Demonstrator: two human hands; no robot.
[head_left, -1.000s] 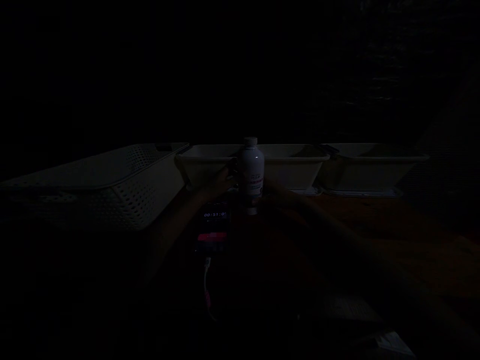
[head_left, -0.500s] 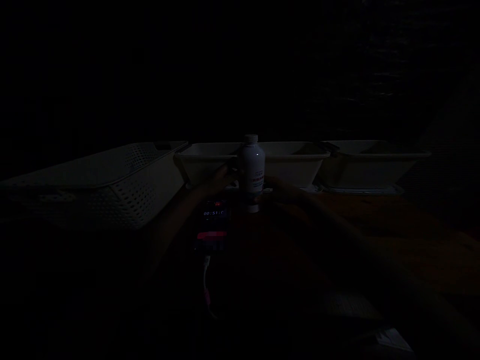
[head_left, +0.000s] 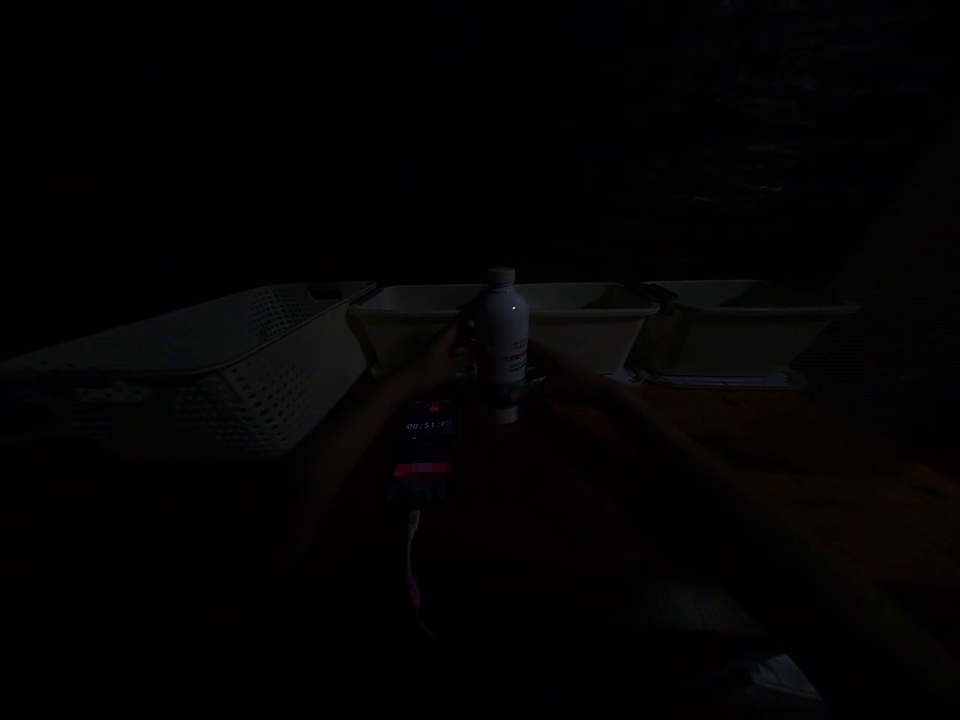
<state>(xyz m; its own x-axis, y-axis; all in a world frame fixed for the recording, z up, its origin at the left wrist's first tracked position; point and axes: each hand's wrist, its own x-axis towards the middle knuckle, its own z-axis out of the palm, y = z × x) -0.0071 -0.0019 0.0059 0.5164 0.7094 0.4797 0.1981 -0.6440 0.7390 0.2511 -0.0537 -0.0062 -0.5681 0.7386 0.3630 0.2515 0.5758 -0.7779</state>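
A white bottle [head_left: 504,330] with a white cap and printed label stands upright in the middle of the view. My left hand [head_left: 450,348] is at its left side, with the fingers against the upper body. From the right, my right hand [head_left: 559,372] wraps the lower part, a fingertip showing across the front. The picture is very dark, so most of the finger outlines are lost. Just in front and to the left lies a lit phone [head_left: 424,450] with a timer on its screen.
A white perforated basket [head_left: 322,385] stands at the left. White tubs line the back, including a middle tub [head_left: 592,335] and a right tub [head_left: 742,345]. A charging cable [head_left: 410,550] runs from the phone over the dark wooden table [head_left: 840,480]. A pale item [head_left: 784,675] lies bottom right.
The bottle has turned slightly about its upright axis, so its label print shows differently. My fingers have shifted a little around it. The tubs, basket and phone stay put.
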